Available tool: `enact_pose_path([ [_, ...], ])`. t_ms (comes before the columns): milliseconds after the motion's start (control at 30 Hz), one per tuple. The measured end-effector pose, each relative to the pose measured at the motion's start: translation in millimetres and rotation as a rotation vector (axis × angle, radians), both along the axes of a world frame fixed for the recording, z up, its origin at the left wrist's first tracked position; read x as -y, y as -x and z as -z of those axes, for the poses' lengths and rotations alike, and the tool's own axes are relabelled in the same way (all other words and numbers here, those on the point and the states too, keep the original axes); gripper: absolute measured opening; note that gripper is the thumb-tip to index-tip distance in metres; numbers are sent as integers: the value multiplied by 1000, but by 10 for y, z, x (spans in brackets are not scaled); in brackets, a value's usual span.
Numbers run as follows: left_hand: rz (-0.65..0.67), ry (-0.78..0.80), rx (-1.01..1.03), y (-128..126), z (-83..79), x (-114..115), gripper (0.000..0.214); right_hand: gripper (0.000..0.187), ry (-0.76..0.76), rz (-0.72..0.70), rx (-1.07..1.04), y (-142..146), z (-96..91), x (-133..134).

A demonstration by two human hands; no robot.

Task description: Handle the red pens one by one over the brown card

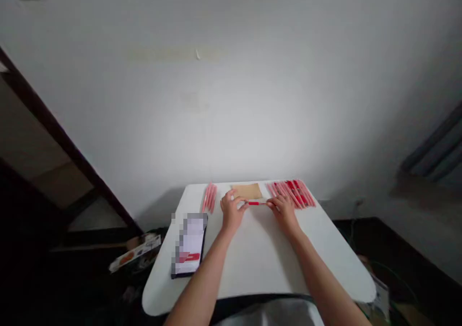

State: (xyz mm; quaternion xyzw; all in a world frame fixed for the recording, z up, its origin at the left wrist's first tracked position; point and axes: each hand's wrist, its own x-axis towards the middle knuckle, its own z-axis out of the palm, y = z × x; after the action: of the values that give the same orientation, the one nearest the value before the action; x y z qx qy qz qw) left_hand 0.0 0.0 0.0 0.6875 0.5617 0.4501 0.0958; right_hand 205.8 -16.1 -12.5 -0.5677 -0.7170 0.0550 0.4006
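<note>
A slim red pen (254, 203) lies level between my hands, just above or on the white table, which of the two I cannot tell. My left hand (232, 211) pinches its left end between thumb and fingers. At the other end, the fingertips of my right hand (283, 211) are closed on its thin tip. Behind the pen is a flat tan piece of card or paper (248, 191), partly covered by my left fingers. Several pink and red pens (296, 194) lie side by side just beyond my right hand. A smaller bunch of pink pens (209, 198) rests left of my left hand.
A phone (193, 242) with a lit screen lies on the left of the white table (260, 263), near my left forearm. The table's far edge stands close to a pale wall (231, 124). Assorted items (139, 254) sit low on the left, below the tabletop.
</note>
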Motion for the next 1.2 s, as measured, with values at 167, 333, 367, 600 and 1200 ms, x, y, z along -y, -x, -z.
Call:
enact_pose_path([
  [167, -15, 5, -8, 26, -19, 21, 11, 28, -22, 12, -13, 40, -23, 48],
  [333, -29, -4, -19, 16, -33, 36, 10, 16, -61, 49, 6, 48, -11, 40],
  [367, -30, -4, -18, 14, -41, 39, 9, 15, -69, 47, 20, 48, -15, 40],
  [600, -29, -2, -8, 17, -66, 44, 12, 25, -100, 68, 65, 40, -44, 51],
  [1200, -31, 5, -4, 8, -62, 47, 12, 15, -68, 69, 19, 54, -29, 34],
])
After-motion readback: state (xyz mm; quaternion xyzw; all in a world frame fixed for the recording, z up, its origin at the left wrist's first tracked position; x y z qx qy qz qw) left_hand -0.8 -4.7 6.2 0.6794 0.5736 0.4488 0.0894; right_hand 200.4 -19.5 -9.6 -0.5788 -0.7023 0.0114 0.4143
